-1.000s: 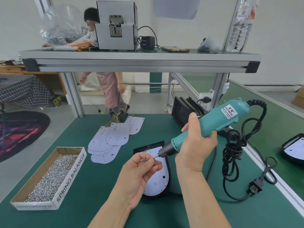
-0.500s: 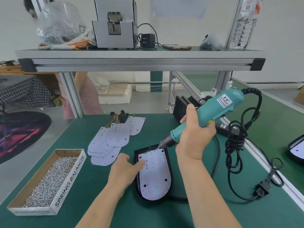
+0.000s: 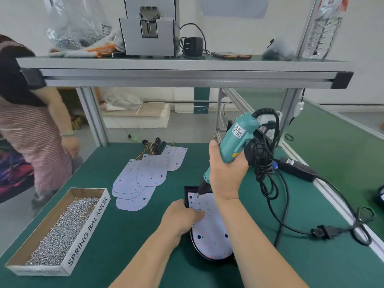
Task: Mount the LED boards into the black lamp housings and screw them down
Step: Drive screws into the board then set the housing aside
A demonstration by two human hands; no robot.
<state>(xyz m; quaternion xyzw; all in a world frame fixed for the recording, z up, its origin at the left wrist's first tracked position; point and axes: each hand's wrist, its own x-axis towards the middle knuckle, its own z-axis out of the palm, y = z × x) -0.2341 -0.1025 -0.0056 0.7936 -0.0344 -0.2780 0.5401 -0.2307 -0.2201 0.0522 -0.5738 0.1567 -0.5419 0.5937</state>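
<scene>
Looking down from the head camera, the right hand is wrapping its fingers tight around a blue-green screwdriver in the middle of the frame. The tool is leaning, and its thin tip is pointing down at the top left corner of the LED board. That white board is lying inside the black lamp housing, low and a bit right of the middle, on the green table. The left hand is lying loose on the left edge of the housing, with a finger pressing flat on the board and gripping nothing. A black cord is hanging in loops from the back of the screwdriver and running off to the right. To the upper left of the housing, a pile of LED boards is waiting with little wires at the top. At the lower left, a cardboard box is holding lots of shiny screws. A grey shelf is crossing the top, with a grey machine sitting on it. Another person is standing at the left edge.
</scene>
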